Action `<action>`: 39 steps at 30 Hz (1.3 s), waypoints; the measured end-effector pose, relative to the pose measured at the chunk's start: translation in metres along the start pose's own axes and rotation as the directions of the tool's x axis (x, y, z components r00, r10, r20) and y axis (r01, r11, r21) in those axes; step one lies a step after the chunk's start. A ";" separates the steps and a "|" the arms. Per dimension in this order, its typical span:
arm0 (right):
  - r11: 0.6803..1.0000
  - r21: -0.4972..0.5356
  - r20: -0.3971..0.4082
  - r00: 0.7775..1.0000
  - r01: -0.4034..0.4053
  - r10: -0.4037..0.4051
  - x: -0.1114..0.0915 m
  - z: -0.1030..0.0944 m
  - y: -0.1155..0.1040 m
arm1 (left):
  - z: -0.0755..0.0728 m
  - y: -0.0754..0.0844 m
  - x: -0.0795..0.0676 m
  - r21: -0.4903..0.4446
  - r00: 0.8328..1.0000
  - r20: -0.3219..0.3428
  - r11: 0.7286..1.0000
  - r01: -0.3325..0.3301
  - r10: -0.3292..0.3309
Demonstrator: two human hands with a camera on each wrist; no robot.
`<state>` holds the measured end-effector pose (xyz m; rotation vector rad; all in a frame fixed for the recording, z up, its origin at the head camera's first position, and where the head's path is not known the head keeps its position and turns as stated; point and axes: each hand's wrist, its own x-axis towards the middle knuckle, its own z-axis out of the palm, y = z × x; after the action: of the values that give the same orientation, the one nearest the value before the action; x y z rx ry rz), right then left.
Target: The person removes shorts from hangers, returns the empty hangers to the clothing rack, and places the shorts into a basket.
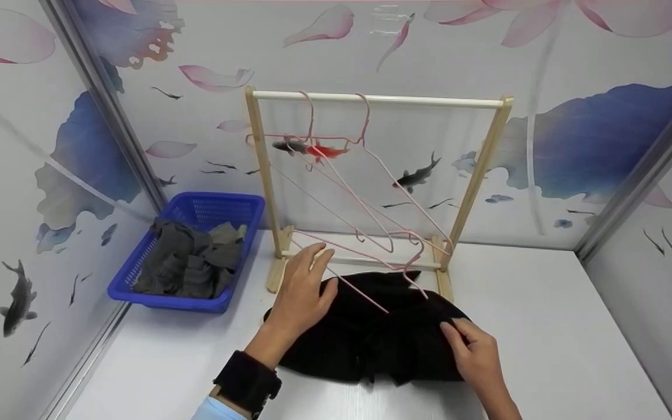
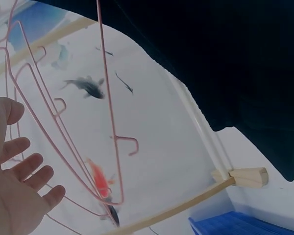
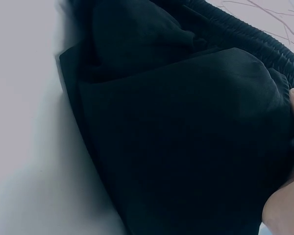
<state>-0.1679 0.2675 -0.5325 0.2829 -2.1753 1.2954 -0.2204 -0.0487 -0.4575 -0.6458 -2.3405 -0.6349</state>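
Observation:
A black garment with a gathered elastic waistband (image 3: pixel 264 36) lies bunched on the white table in front of the rack. My right hand (image 1: pixel 479 353) pinches its right edge between thumb and fingers. One pink wire hanger (image 1: pixel 365 296) leans over the cloth, its lower ends overlapping the black fabric in the head view. My left hand (image 1: pixel 304 291) hovers over the garment's left side, beside that hanger, fingers spread and holding nothing. In the left wrist view, the left hand's fingers (image 2: pixel 27 166) are extended near hanging pink hangers (image 2: pixel 110 98).
A small wooden rack (image 1: pixel 380 99) with a white top rod stands behind the garment, pink hangers (image 1: pixel 365 119) hooked on it. At its left, a blue plastic basket (image 1: pixel 181 302) holds crumpled grey-green cloth (image 1: pixel 187 262). Patterned panels (image 1: pixel 604 140) enclose the table (image 1: pixel 546 315) on three sides.

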 end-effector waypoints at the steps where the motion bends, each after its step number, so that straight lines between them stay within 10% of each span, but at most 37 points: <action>1: 1.000 0.004 0.002 1.000 0.008 -0.008 0.000 0.000 0.000 | 0.001 0.002 0.002 0.011 1.000 0.002 1.000 -0.020 0.020; 17: 0.988 -0.026 0.031 0.988 0.155 -0.154 0.003 0.003 -0.002 | 0.015 0.024 0.007 0.058 0.987 0.143 0.995 -0.077 0.068; 28: 0.974 -0.006 0.008 0.974 0.224 -0.224 0.004 0.006 0.000 | 0.019 0.020 0.006 -0.281 0.999 0.051 0.960 0.018 -0.004; 39: 0.990 -0.055 -0.043 0.991 0.127 -0.129 0.004 0.006 -0.008 | 0.010 0.025 0.007 -0.363 0.992 0.005 0.924 0.123 -0.130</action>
<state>-0.1699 0.2584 -0.5264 0.3615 -2.1118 1.1615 -0.2153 -0.0221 -0.4525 -0.6467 -2.2777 -1.1464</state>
